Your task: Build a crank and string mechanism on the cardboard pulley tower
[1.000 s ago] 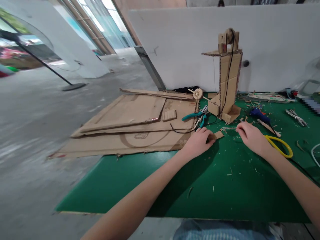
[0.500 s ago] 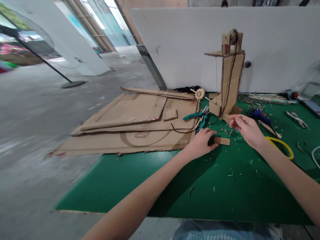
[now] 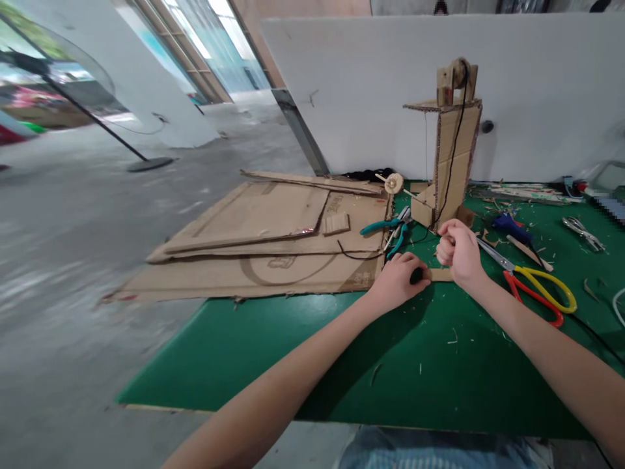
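My left hand [image 3: 399, 280] rests on the green mat [image 3: 293, 352] and pinches the left end of a small cardboard strip [image 3: 441, 275]. My right hand [image 3: 456, 253] is curled into a fist just above the strip's right end. What it grips is hidden by the fingers. A cardboard tower [image 3: 452, 163] with a wheel on top and a black cord down its side stands right behind both hands.
Large flat cardboard sheets [image 3: 273, 241] overhang the table's left edge. Teal pliers [image 3: 390, 228], yellow-and-red scissors [image 3: 537, 290], a blue glue gun [image 3: 508, 225] and metal pliers [image 3: 583, 231] lie around. A white board [image 3: 366, 91] closes off the back. Scraps litter the mat.
My right hand picked up something thin from the mat, moved left and closed into a fist over the strip. My left hand turned the strip flat. The scissors are uncovered now.
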{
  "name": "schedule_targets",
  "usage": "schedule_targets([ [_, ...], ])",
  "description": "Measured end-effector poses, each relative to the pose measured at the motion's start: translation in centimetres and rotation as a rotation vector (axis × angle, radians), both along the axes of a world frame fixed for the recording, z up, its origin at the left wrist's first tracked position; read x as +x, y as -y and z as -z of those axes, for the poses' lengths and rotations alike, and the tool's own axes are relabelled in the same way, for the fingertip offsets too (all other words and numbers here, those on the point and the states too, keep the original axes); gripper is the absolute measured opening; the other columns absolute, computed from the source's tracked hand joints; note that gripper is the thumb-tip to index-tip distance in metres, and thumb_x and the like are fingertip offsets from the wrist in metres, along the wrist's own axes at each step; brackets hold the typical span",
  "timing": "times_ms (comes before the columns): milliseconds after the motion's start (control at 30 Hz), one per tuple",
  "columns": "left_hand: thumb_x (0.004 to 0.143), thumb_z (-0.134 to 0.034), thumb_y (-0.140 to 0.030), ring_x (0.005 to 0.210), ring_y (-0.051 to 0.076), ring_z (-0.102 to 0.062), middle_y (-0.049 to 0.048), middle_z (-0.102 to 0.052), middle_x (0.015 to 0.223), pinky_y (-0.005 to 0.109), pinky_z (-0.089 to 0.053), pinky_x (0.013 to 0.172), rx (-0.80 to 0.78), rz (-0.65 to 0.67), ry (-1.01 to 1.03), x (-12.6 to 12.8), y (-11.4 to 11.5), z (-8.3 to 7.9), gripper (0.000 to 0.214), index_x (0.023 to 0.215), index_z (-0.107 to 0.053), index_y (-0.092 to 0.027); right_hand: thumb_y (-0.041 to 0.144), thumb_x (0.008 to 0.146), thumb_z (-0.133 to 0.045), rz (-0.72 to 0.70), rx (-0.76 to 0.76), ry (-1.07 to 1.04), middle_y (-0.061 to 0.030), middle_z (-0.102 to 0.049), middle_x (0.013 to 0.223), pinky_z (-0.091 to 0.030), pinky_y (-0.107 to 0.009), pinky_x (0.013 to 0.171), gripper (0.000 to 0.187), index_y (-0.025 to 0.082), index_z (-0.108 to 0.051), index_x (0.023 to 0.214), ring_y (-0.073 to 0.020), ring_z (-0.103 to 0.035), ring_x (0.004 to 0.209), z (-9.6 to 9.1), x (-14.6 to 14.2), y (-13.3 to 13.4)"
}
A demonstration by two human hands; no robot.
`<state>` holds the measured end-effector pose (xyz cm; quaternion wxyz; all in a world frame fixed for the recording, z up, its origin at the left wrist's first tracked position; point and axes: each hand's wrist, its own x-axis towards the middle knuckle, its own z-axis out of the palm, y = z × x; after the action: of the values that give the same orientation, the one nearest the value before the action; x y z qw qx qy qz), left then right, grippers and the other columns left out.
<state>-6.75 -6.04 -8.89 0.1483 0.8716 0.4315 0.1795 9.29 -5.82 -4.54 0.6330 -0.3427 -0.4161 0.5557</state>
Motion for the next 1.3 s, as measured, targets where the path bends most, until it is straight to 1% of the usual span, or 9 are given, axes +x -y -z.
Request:
schedule_targets([
  [200,0.079,-0.068,-0.031,0.104,0.025,-0.06,0.008,-0.066,0.109,0.043,-0.046,0.097,-0.059,-0.011,0.038,0.1,-0.2,-0.1,0.022,0.1,-0.068,-0.021,0.026,0.076,-0.043,0.035,0.161,0.098,0.0128,-0.019,0.044,-0.014,-0.022,0.038,0.005,0.025,-0.044,0.072,-0.0065,-0.013,0.036,-2.3,0.0,0.7],
  [467,0.08,-0.068,-0.034,0.1,0.026,-0.058,0.0085,-0.065,0.107,0.042,-0.045,0.094,-0.057,-0.028,0.022,0.2,-0.1,-0.1,0.024,0.099,-0.069,-0.018,0.021,0.072,-0.042,-0.016,0.108,0.164,0.0105,-0.024,0.044,-0.015,-0.022,0.04,0.01,0.023,-0.045,0.062,-0.0066,-0.02,0.037,3.2,-0.6,0.3],
  [633,0.079,-0.069,-0.031,0.1,0.026,-0.059,0.0089,-0.066,0.105,0.042,-0.044,0.096,-0.064,-0.013,-0.004,0.5,0.0,-0.7,0.022,0.097,-0.068,-0.017,0.02,0.071,-0.041,-0.042,0.112,0.147,0.0109,-0.023,0.044,-0.015,-0.021,0.04,0.011,0.023,-0.044,0.062,-0.0066,-0.019,0.038,3.4,-0.3,0.2],
  [800,0.082,-0.066,-0.037,0.103,0.027,-0.057,0.0104,-0.064,0.112,0.043,-0.043,0.096,-0.017,-0.014,-0.052,0.8,0.3,-0.5,0.034,0.109,-0.067,-0.017,0.02,0.076,-0.039,-0.116,0.113,0.208,0.0107,-0.024,0.044,-0.017,-0.023,0.041,0.012,0.024,-0.043,0.065,-0.0084,-0.02,0.039,3.3,0.5,0.5],
  [867,0.083,-0.065,-0.038,0.101,0.027,-0.057,0.0095,-0.063,0.11,0.043,-0.044,0.093,-0.007,-0.019,-0.044,0.8,0.3,-0.2,0.031,0.106,-0.066,-0.019,0.02,0.08,-0.038,-0.126,0.178,0.366,0.0083,-0.032,0.046,-0.026,-0.024,0.044,0.015,0.023,-0.046,0.068,-0.0103,-0.03,0.042,2.8,1.2,0.8],
  [967,0.081,-0.065,-0.032,0.094,0.025,-0.057,0.0076,-0.065,0.099,0.04,-0.046,0.087,-0.025,-0.034,0.052,0.8,0.3,0.2,0.023,0.099,-0.062,-0.018,0.022,0.089,-0.036,-0.076,0.401,0.825,-0.0009,-0.057,0.069,-0.041,-0.028,0.063,0.022,0.02,-0.056,0.081,-0.0151,-0.054,0.066,1.5,2.9,1.5],
  [1067,0.079,-0.062,-0.023,0.08,0.018,-0.057,0.0028,-0.063,0.089,0.031,-0.046,0.073,-0.103,-0.111,0.275,0.6,0.0,0.3,0.02,0.097,-0.054,-0.018,0.028,0.098,-0.034,0.005,0.584,1.332,-0.0091,-0.066,0.092,-0.042,-0.032,0.073,0.029,0.017,-0.061,0.101,-0.021,-0.061,0.088,0.8,4.9,2.4],
  [1167,0.081,-0.058,-0.02,0.07,0.013,-0.055,-0.0011,-0.058,0.082,0.026,-0.043,0.065,-0.149,-0.213,0.463,0.6,-0.1,0.1,0.017,0.096,-0.049,-0.019,0.033,0.103,-0.031,0.02,0.59,1.684,-0.0114,-0.069,0.098,-0.041,-0.03,0.068,0.036,0.015,-0.062,0.11,-0.0222,-0.064,0.088,1.8,5.9,3.3],
  [1300,0.085,-0.056,-0.021,0.074,0.014,-0.058,0.0021,-0.062,0.087,0.027,-0.046,0.068,-0.122,-0.244,0.507,1.0,0.2,0.1,0.023,0.107,-0.053,-0.017,0.031,0.104,-0.031,0.025,0.472,1.903,-0.0117,-0.069,0.106,-0.036,-0.029,0.057,0.035,0.015,-0.058,0.121,-0.0196,-0.066,0.08,3.8,5.1,4.0],
])
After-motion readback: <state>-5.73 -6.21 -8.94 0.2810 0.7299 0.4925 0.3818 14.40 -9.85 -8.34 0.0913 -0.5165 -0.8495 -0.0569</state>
